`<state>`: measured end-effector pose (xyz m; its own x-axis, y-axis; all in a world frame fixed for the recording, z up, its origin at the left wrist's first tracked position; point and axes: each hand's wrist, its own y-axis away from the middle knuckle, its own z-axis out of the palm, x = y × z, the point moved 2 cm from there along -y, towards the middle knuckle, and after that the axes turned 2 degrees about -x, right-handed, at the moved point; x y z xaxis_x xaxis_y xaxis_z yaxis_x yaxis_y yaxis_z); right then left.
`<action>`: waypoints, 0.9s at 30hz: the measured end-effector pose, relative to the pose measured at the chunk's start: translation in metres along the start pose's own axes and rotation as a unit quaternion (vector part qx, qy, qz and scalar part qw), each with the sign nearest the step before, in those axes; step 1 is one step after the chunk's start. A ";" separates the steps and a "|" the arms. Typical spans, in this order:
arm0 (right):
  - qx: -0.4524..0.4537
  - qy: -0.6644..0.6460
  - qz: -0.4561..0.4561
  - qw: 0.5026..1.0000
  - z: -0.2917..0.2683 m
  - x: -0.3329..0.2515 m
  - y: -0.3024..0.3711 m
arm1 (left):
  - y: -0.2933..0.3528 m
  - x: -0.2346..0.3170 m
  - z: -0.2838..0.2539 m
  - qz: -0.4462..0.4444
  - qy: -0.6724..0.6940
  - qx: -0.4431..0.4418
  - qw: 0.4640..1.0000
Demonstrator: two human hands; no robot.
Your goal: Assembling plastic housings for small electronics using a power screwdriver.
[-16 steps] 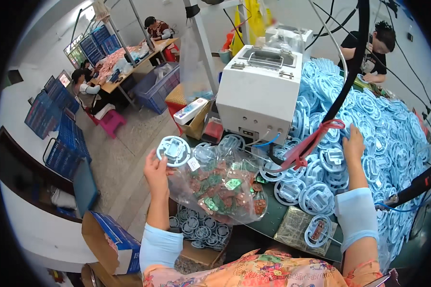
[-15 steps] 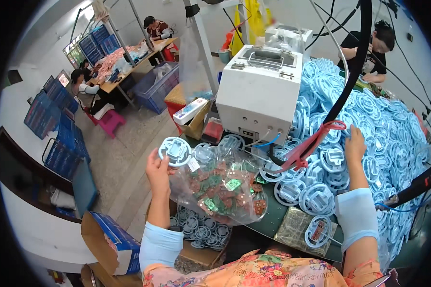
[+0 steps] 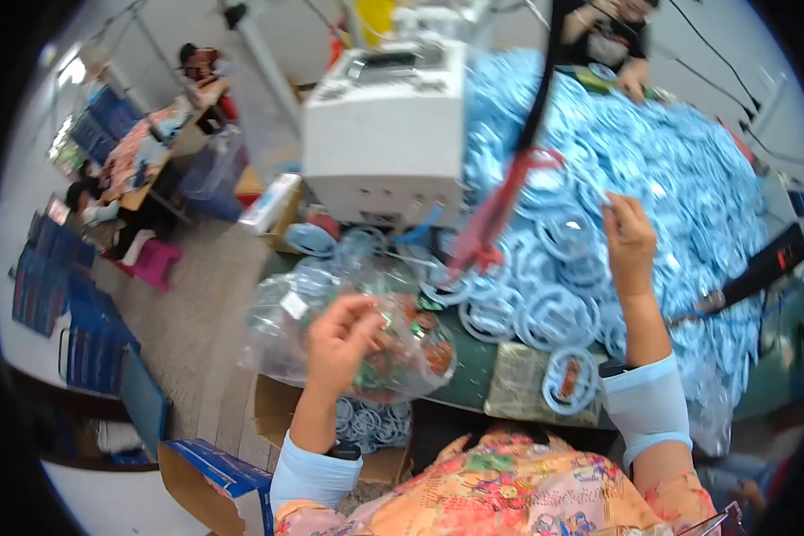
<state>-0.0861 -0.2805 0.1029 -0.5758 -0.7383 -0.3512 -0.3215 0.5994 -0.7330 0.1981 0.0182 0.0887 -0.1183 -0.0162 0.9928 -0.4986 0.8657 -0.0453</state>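
Note:
My left hand point(image 3: 338, 344) is raised over a clear plastic bag point(image 3: 272, 308) of small green and reddish-brown circuit boards. Its curled fingers are apart from the thumb, with nothing visible between them. A light blue round plastic piece point(image 3: 311, 239) shows just behind the bag. My right hand point(image 3: 630, 239) is at the near side of a big heap of light blue round plastic pieces point(image 3: 670, 192), its fingers drawn together; blur hides what they hold, if anything. Near my right forearm, another round piece point(image 3: 570, 381) with a brown board inside rests on a taped flat block point(image 3: 514, 380).
A white machine point(image 3: 384, 134) stands behind the bag. A black cable with a red tie point(image 3: 500, 210) hangs before the heap. Below the table edge, a carton point(image 3: 277, 406) holds several small blue pieces. A person point(image 3: 607, 40) works beyond the heap; others sit at the far left.
My left hand has let go of the blue round piece and moved right, over the bag. My right hand's fingers have drawn together at the heap. The view has shifted.

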 end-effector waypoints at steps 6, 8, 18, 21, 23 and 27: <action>-0.137 -0.031 -0.199 0.970 -0.079 -0.070 0.093 | 0.049 -0.037 0.115 -0.175 0.092 -0.226 0.954; -0.194 -0.015 -0.191 0.962 -0.093 -0.064 0.138 | 0.051 -0.051 0.146 -0.199 0.090 -0.241 0.945; -0.358 -0.065 -0.036 0.931 -0.110 -0.035 0.178 | 0.046 -0.059 0.213 -0.225 0.037 -0.268 0.936; -0.452 -0.107 -0.028 0.885 -0.100 -0.017 0.164 | 0.046 -0.062 0.214 -0.224 0.047 -0.269 0.936; -0.494 -0.139 -0.025 0.858 -0.095 -0.014 0.160 | 0.048 -0.062 0.212 -0.227 0.047 -0.263 0.937; -0.471 -0.132 -0.016 0.872 -0.092 -0.022 0.165 | 0.052 -0.063 0.207 -0.230 0.053 -0.254 0.938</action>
<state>-0.1956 -0.1372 0.0432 -0.4013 -0.7309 -0.5520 -0.8809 0.4731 0.0140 0.0016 -0.0397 0.0006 0.1090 -0.4201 0.9009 0.0001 0.9063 0.4226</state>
